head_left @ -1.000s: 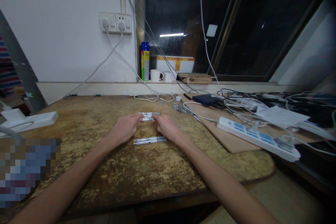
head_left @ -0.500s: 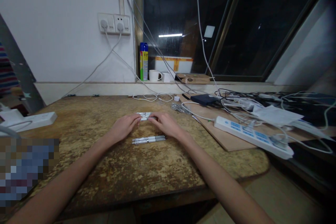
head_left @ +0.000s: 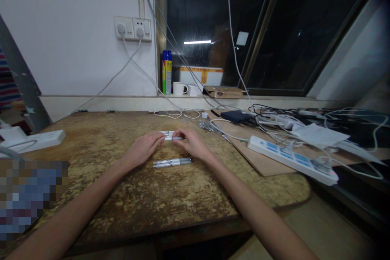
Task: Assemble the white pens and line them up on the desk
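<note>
My left hand and my right hand are at opposite ends of a small row of white and silver pens on the worn wooden table. Fingers of both hands are closed about the pen ends, which they partly hide. Closer to me lies a separate pair of pens, side by side, with clear and grey ends. Neither hand touches that pair.
A white power strip with plugs lies on a brown board at right, among tangled cables. Another strip stands at left. A spray can, mug and cardboard box line the sill.
My right hand's fingers have shifted slightly at the right end of the row of pens. My left hand stays almost in place, and the nearer pair of pens has not moved.
</note>
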Available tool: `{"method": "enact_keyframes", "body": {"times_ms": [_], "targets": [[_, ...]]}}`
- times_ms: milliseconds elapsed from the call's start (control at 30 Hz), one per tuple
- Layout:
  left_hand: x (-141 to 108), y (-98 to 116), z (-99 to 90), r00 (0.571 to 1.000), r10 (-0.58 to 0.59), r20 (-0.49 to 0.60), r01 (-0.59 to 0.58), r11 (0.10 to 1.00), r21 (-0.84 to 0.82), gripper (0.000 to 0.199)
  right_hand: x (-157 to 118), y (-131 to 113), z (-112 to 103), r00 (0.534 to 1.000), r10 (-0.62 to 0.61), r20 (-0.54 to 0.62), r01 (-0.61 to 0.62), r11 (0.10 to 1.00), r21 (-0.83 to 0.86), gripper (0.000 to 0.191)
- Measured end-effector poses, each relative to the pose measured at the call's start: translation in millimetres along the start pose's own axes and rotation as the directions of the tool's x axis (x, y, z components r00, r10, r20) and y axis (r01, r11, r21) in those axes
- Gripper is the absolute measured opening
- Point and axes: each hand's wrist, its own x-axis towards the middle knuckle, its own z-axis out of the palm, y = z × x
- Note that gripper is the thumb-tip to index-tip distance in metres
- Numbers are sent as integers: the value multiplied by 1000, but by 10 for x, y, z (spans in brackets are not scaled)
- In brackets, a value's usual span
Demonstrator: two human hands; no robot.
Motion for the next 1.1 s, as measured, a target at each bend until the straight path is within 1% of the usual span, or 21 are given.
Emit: {"method": "enact_keyframes", "body": {"times_ms": [67,200,300,367,533,633,833,1000,1100], "targets": [[-5,0,-5,1000,16,11,-16,1000,-1,34,1,-5,10,999,4,-32,-3,999,36,17],[-16,20,-24,999,33,14,-33,999,0,35,6,1,26,997,79,13,-80,995,65,23],[-16,42,-32,999,32,2,-32,999,0,35,15,13,29,999,42,-18,-40,994,97,15],[-11,55,-35,1000,30,5,-30,1000,-1,36,18,16,29,999,30,-42,-25,992,122,20],[-1,59,-48,1000,18,22,-18,1000,-12,39,18,13,28,996,88,23,-91,982,166,22],[-1,35,-47,999,1,33,-1,1000,-14,38,27,21,25,999,51,-13,-48,986,162,15],[4,37,-61,999,-19,49,22,998,-64,39,45,49,22,995,15,-99,-2,992,129,12],[20,72,-85,998,-20,54,28,988,-151,40,45,19,10,994,-14,-112,27,994,109,7],[33,78,-97,997,-5,79,23,974,-225,42,43,-7,-8,992,-40,-118,50,995,87,5]]}}
